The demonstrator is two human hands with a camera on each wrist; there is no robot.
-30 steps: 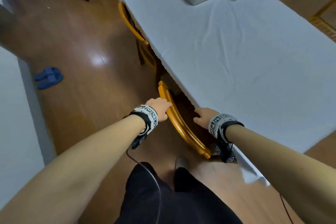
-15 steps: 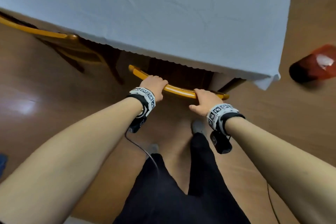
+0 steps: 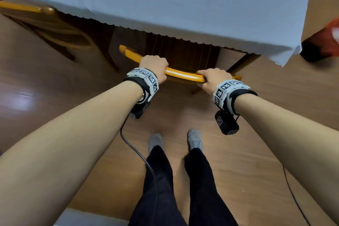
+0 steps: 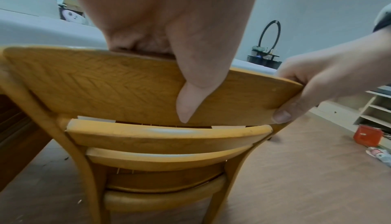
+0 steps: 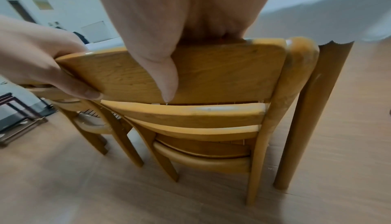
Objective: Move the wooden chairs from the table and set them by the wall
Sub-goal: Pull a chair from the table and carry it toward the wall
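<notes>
A yellow wooden chair (image 3: 180, 74) stands tucked under the table (image 3: 165, 2), which wears a white cloth. My left hand (image 3: 154, 65) grips the chair's top rail near its left end, thumb down the back of the rail (image 4: 127, 85). My right hand (image 3: 212, 79) grips the same rail near its right end, thumb pressed on the rail's back (image 5: 222, 70). The chair's seat is under the table edge. A second wooden chair (image 3: 36, 10) is tucked in further left along the same side; in the right wrist view this second chair (image 5: 88, 120) stands just beyond the first.
A round wooden table leg (image 5: 304, 119) stands right beside the chair's right post. A red container (image 3: 324, 42) lies on the wood floor past the table corner. My feet (image 3: 174, 141) stand behind the chair. A dark stand (image 5: 14, 119) and low shelves (image 4: 376, 107) line the room's edges.
My view has swung round until I face the chair's back square on. Both hands have closed round the top rail, and the chair has come slightly out from under the cloth.
</notes>
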